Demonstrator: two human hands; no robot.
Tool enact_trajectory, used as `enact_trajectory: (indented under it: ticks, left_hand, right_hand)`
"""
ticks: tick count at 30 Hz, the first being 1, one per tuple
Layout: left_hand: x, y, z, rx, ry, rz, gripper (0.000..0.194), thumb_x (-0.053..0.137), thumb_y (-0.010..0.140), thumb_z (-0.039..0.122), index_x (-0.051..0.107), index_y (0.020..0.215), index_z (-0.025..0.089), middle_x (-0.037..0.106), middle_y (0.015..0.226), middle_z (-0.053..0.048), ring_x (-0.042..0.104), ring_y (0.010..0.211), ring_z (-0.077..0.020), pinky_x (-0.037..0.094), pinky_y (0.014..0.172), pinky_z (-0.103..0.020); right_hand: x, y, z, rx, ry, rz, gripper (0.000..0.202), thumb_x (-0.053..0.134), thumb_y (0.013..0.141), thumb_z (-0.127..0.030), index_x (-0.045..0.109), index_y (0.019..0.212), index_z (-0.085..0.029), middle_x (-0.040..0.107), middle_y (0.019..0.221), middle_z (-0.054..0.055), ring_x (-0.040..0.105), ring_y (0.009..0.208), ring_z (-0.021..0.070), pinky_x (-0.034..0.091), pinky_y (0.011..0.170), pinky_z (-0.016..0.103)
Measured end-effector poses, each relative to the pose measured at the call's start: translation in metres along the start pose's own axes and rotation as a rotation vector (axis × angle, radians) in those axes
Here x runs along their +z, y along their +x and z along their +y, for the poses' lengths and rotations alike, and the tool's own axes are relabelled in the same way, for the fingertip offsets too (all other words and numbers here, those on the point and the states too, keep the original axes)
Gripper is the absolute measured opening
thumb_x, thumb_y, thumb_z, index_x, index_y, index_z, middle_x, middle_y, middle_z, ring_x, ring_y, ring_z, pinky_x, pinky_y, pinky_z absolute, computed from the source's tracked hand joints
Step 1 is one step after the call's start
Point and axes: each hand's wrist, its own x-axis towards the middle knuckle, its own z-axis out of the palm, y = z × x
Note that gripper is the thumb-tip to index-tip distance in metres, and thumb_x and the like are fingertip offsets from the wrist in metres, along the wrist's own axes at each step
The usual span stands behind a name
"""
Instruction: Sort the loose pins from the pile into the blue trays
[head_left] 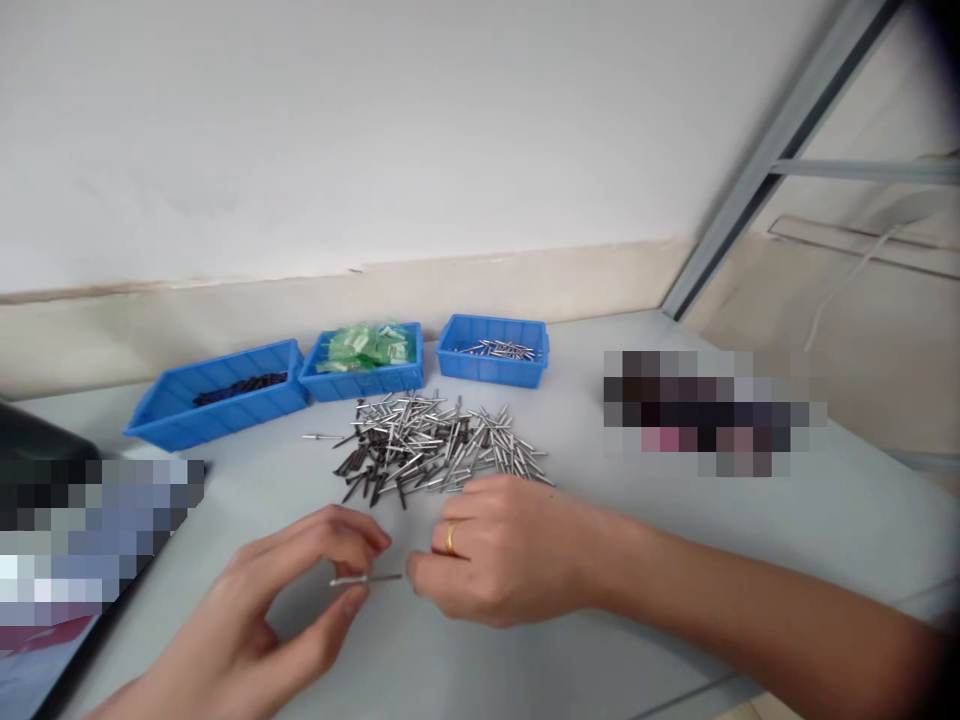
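**Operator:** Pin [366,579], one thin silver one, is what I've got between both hands. My left hand [277,610] pinches its left end between thumb and forefinger; my right hand [495,560] has its fingertips closed on the right end. It lies level, just above the table [675,520], near the front edge.

**Observer:** How many bins do you count?

**Operator:** Three blue bins along the back wall, side by side. The left bin [217,395] holds a streak of dark pieces, too small for me to count. The middle bin [367,360] holds green pieces, heaped. The right bin [493,350] holds a small scatter of silver pins.

**Observer:** And the heap?

**Operator:** One loose pile [431,445] of pins sits between the bins and my hands: silver ones mostly, darker ones on its left side. Far too many and too tangled to count. A single pin [319,437] lies apart at the pile's left.

**Observer:** Anything on your hands?

**Operator:** One gold ring [451,538] on a finger of my right hand. My right knuckles sit just at the near edge of the pile.
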Motion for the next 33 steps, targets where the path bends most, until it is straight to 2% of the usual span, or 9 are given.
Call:
enact_trajectory:
  ticks: [4, 9, 16, 22, 25, 27, 30, 33]
  left_hand:
    - [0.000, -0.006, -0.003, -0.112, -0.106, 0.070, 0.010, 0.044, 0.087, 0.023, 0.053, 0.085, 0.026, 0.069, 0.091, 0.000, 0.066, 0.086, -0.0148, 0.053, 0.074, -0.019]
    - [0.000, 0.000, 0.002, -0.153, -0.156, 0.015, 0.012, 0.045, 0.086, 0.029, 0.055, 0.081, 0.024, 0.064, 0.073, 0.002, 0.062, 0.070, -0.0127, 0.052, 0.066, -0.018]
    - [0.004, 0.006, 0.004, -0.171, -0.055, -0.041, 0.017, 0.043, 0.085, 0.033, 0.050, 0.074, 0.021, 0.061, 0.069, 0.002, 0.058, 0.065, -0.0140, 0.048, 0.061, -0.021]
    - [0.008, 0.004, 0.004, -0.131, 0.031, -0.080, 0.022, 0.043, 0.087, 0.031, 0.053, 0.070, 0.021, 0.059, 0.062, 0.004, 0.055, 0.057, -0.0111, 0.046, 0.056, -0.017]
    - [0.009, 0.005, 0.002, -0.116, 0.057, -0.083, 0.021, 0.047, 0.087, 0.032, 0.058, 0.073, 0.021, 0.062, 0.065, 0.003, 0.057, 0.059, -0.0114, 0.047, 0.056, -0.017]
    - [0.008, 0.005, 0.000, -0.090, 0.060, -0.088, 0.017, 0.050, 0.087, 0.033, 0.061, 0.079, 0.022, 0.065, 0.069, 0.002, 0.061, 0.061, -0.0120, 0.049, 0.058, -0.016]
    - [0.005, 0.006, -0.003, -0.072, 0.061, -0.116, 0.015, 0.053, 0.087, 0.033, 0.063, 0.084, 0.023, 0.068, 0.073, 0.002, 0.064, 0.065, -0.0125, 0.050, 0.055, -0.013]
    - [0.002, 0.007, -0.006, -0.091, 0.063, -0.093, 0.016, 0.051, 0.088, 0.033, 0.063, 0.085, 0.024, 0.069, 0.076, 0.002, 0.066, 0.066, -0.0122, 0.049, 0.051, -0.011]
  right_hand:
    - [-0.003, 0.000, 0.000, 0.004, 0.005, 0.023, 0.010, 0.046, 0.082, -0.013, 0.049, 0.076, -0.020, 0.044, 0.058, -0.006, 0.037, 0.054, 0.0108, 0.020, 0.050, 0.028]
    - [-0.008, 0.004, 0.000, 0.042, -0.020, 0.133, 0.018, 0.044, 0.084, -0.016, 0.053, 0.099, -0.019, 0.043, 0.056, -0.007, 0.036, 0.053, 0.0104, 0.018, 0.048, 0.028]
    - [-0.004, 0.004, -0.002, 0.058, -0.012, 0.084, 0.031, 0.041, 0.087, -0.023, 0.046, 0.117, -0.021, 0.046, 0.060, -0.008, 0.038, 0.053, 0.0108, 0.020, 0.049, 0.029]
    - [-0.002, 0.004, -0.003, 0.068, -0.007, 0.110, 0.025, 0.043, 0.085, -0.017, 0.049, 0.109, -0.021, 0.047, 0.060, -0.007, 0.038, 0.054, 0.0107, 0.018, 0.049, 0.028]
    - [-0.001, 0.004, -0.003, 0.089, -0.013, 0.080, 0.008, 0.044, 0.085, -0.015, 0.050, 0.086, -0.020, 0.045, 0.057, -0.006, 0.039, 0.055, 0.0113, 0.019, 0.051, 0.028]
    - [0.000, 0.004, -0.003, 0.092, -0.024, 0.065, 0.011, 0.045, 0.085, -0.014, 0.046, 0.076, -0.020, 0.044, 0.055, -0.006, 0.039, 0.057, 0.0113, 0.020, 0.052, 0.028]
    - [0.000, 0.003, -0.002, 0.096, -0.040, 0.047, 0.012, 0.045, 0.085, -0.014, 0.045, 0.075, -0.020, 0.044, 0.054, -0.006, 0.039, 0.056, 0.0112, 0.021, 0.053, 0.027]
    - [-0.002, 0.002, 0.002, 0.146, -0.058, 0.052, 0.012, 0.045, 0.086, -0.016, 0.046, 0.074, -0.020, 0.045, 0.055, -0.005, 0.038, 0.055, 0.0114, 0.021, 0.053, 0.028]
